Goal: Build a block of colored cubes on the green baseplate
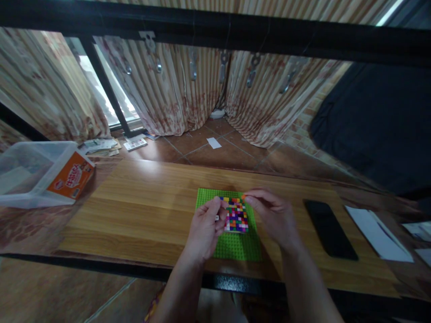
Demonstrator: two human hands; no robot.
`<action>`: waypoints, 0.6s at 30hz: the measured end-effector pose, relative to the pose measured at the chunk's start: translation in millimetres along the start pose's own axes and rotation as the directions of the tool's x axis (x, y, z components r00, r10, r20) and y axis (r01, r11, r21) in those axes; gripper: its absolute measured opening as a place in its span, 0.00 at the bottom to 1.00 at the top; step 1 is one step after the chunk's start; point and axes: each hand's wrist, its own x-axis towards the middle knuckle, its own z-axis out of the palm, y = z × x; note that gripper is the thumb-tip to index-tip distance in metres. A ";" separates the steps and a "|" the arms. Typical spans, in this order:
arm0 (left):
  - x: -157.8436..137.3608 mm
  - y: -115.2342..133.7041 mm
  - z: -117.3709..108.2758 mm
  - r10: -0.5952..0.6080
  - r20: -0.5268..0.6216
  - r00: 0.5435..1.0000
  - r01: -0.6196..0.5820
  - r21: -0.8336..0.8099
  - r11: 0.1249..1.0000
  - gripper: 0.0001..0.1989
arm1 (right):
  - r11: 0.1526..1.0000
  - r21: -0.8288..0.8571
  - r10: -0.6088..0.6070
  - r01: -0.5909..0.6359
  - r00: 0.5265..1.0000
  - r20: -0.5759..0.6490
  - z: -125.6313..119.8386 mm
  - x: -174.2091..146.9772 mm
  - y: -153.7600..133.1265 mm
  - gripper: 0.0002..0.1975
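Note:
A green studded baseplate (237, 249) lies on the wooden board. On it is a block of many small coloured bricks (237, 217), in purple, white, orange, pink and other colours. My right hand (274, 213) pinches a small orange brick (244, 197) between thumb and forefinger at the block's far right corner. I cannot tell whether that brick touches the block. My left hand (207, 224) is curled at the block's left side, covering part of it. A small white brick (217, 218) shows among its bent fingers; whatever else lies in that palm is hidden.
A black phone (330, 229) and white paper (379, 233) lie to the right. At the far left stands a clear plastic tub (33, 175) with an orange label. A dark bar (215, 31) with hanging metal hooks crosses above. Stacked papers (99, 146) sit behind the board.

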 end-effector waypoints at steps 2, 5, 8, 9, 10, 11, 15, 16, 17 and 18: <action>0.5 2.5 -1.9 0.002 -0.038 0.999 -0.003 -0.030 1.000 0.17 | 0.996 -0.015 0.085 -0.086 0.993 -0.086 -13.7 2.5 12.1 0.06; 1.5 6.5 -4.0 -0.018 -0.083 0.996 0.011 -0.085 0.996 0.15 | 0.969 -0.046 0.239 -0.245 0.965 -0.104 -25.3 3.9 30.5 0.08; 1.9 9.1 -4.2 -0.056 -0.102 0.993 0.042 -0.131 0.990 0.11 | 0.960 -0.071 0.267 -0.270 0.963 -0.046 -22.6 3.3 41.5 0.07; 1.8 9.5 -4.0 -0.067 -0.100 0.993 0.053 -0.139 0.989 0.10 | 0.964 -0.078 0.254 -0.255 0.967 -0.023 -19.9 3.1 43.3 0.07; 1.7 9.6 -3.9 -0.075 -0.096 0.993 0.061 -0.142 0.988 0.09 | 0.967 -0.084 0.240 -0.240 0.971 -0.003 -17.1 3.0 44.4 0.07; 1.5 9.6 -3.9 -0.076 -0.095 0.993 0.062 -0.142 0.988 0.09 | 0.970 -0.087 0.230 -0.228 0.973 0.014 -14.6 2.9 45.1 0.07; 1.7 8.4 -5.2 -0.061 -0.101 0.993 0.048 -0.121 0.991 0.09 | 0.972 -0.099 0.219 -0.213 0.974 0.052 -9.6 3.0 46.5 0.06; 1.9 7.8 -5.7 -0.059 -0.103 0.993 0.047 -0.113 0.992 0.09 | 0.972 -0.103 0.216 -0.209 0.975 0.055 -9.5 3.1 46.9 0.06; 2.0 7.3 -6.0 -0.056 -0.104 0.993 0.045 -0.105 0.993 0.09 | 0.973 -0.109 0.211 -0.204 0.976 0.057 -9.5 3.1 47.2 0.06; 2.1 6.8 -6.2 -0.051 -0.106 0.993 0.041 -0.097 0.994 0.10 | 0.973 -0.116 0.207 -0.199 0.977 0.059 -9.5 3.2 47.4 0.06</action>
